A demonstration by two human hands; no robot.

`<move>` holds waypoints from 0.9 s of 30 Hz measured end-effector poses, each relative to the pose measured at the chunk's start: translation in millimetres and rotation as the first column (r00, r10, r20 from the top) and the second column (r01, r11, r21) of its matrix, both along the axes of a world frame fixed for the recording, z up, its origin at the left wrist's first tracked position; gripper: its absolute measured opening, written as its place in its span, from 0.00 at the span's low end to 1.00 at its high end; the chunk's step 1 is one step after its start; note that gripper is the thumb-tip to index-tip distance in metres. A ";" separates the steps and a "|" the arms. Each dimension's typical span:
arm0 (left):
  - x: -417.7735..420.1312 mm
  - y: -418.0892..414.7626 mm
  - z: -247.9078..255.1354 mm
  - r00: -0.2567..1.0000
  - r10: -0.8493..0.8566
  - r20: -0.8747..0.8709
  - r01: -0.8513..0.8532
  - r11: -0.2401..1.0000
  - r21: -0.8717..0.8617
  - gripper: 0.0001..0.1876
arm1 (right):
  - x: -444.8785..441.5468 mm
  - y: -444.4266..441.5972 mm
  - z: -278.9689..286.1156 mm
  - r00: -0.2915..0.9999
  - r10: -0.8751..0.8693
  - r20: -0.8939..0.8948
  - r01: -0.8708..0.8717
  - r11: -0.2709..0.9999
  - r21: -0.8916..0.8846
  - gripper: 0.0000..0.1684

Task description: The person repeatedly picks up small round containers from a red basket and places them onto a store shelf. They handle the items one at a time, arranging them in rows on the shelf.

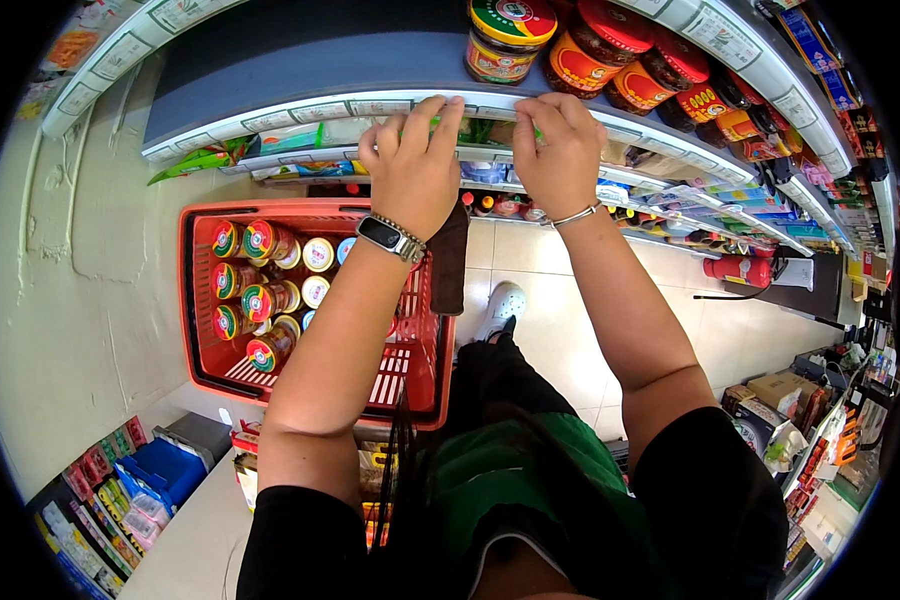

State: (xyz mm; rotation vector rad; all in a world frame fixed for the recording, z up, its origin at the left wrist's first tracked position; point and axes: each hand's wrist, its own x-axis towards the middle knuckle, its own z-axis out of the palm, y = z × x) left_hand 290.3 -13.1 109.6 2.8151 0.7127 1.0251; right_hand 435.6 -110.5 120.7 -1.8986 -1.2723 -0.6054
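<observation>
My left hand (417, 161) reaches over the front edge of a grey shelf (300, 75), its fingers spread and their tips on the price-label strip (322, 112). Farther right along this strip is my right hand (560, 154), fingers bent over it and thumb close to the index finger; whether it pinches the strip I cannot tell. Just behind the hands stands a sauce jar (506, 41) with a green, yellow and red lid. Red-lidded chili sauce jars (596, 49) continue the row to the right.
A red plastic shopping basket (450, 375) holding several lidded jars (268, 240) is below my left forearm. A dark brown cloth (448, 262) hangs over its right rim. Lower shelves carry packets and bottles (484, 202). A fire extinguisher (739, 270) is at right, cartons (784, 394) nearer me.
</observation>
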 end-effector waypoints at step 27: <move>-27.0 25.4 -1.8 0.991 0.112 -0.067 -0.112 0.994 0.003 0.31 | 1.2 -3.6 2.3 0.999 0.030 -0.028 -0.031 0.998 -0.051 0.10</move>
